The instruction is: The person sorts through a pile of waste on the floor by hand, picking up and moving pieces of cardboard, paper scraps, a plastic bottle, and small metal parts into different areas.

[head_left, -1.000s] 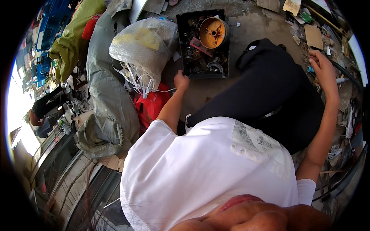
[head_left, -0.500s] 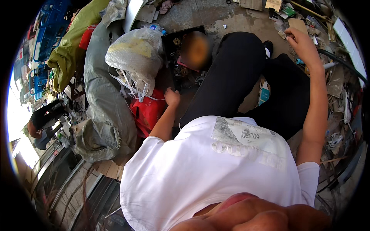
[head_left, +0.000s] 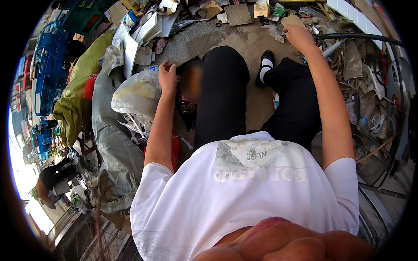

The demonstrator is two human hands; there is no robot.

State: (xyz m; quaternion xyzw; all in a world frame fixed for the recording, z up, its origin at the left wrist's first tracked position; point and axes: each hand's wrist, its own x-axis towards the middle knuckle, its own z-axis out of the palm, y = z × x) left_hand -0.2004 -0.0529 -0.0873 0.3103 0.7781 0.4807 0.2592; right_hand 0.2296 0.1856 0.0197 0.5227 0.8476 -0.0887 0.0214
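Where the box (head_left: 188, 62) sits on the floor (head_left: 257, 111), your left hand (head_left: 168, 79) is the nearer of the two, placed just beside the box's left edge, close to its far left corner. From that hand the box lies to the right and toward you. Its visible strip runs longer away from you than across; since your left leg (head_left: 223, 87) covers the right edge, the full shape cannot be confirmed. Inside, toward the far edge, an orange item (head_left: 190, 82) shows only as a blur, with dark parts (head_left: 188, 114) nearer you.

Left grip: fingers loosely bent and parted, nothing seen between them. Whether they touch the box's rim cannot be told from this angle. The bubble wrap (head_left: 137, 93) lies left of your forearm; the red bag (head_left: 175, 152) shows to its right.

Right grip: your right hand (head_left: 299, 38) is well apart from the box, toward the floor's far right corner. Its fingers curl at the near edge of the cardboard (head_left: 294, 20); whether they grip it or merely overlap it in view cannot be determined. Scrap (head_left: 370, 87) lies right of that forearm.
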